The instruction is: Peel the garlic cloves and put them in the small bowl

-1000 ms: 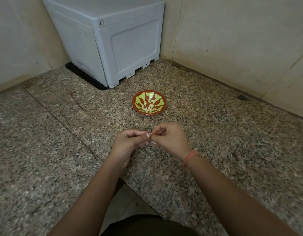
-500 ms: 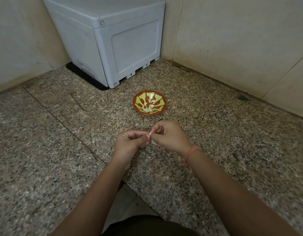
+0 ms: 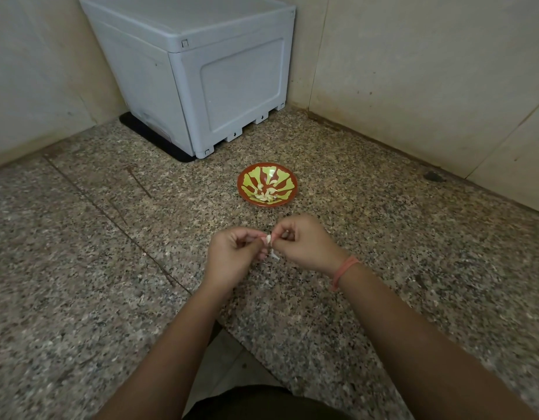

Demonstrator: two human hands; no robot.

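Note:
A small red bowl (image 3: 244,189) with a yellow-green pattern stands on the granite counter, and several peeled garlic cloves (image 3: 266,195) lie in its bottom. Just in front of it, my left hand (image 3: 233,259) and my right hand (image 3: 304,245) meet fingertip to fingertip. Both pinch one small white garlic clove (image 3: 268,238) between them. Bits of white garlic skin (image 3: 273,255) show below the clove, between the hands. My right wrist wears an orange band.
A grey plastic box (image 3: 201,68) on a black mat fills the far corner behind the bowl. Beige walls (image 3: 428,71) close the counter at the back and right. The counter's front edge (image 3: 231,331) makes an inner corner near my body.
Both hands stayed together in front of the bowl. The fingers shifted slightly on the clove, and a strip of white skin now hangs below it.

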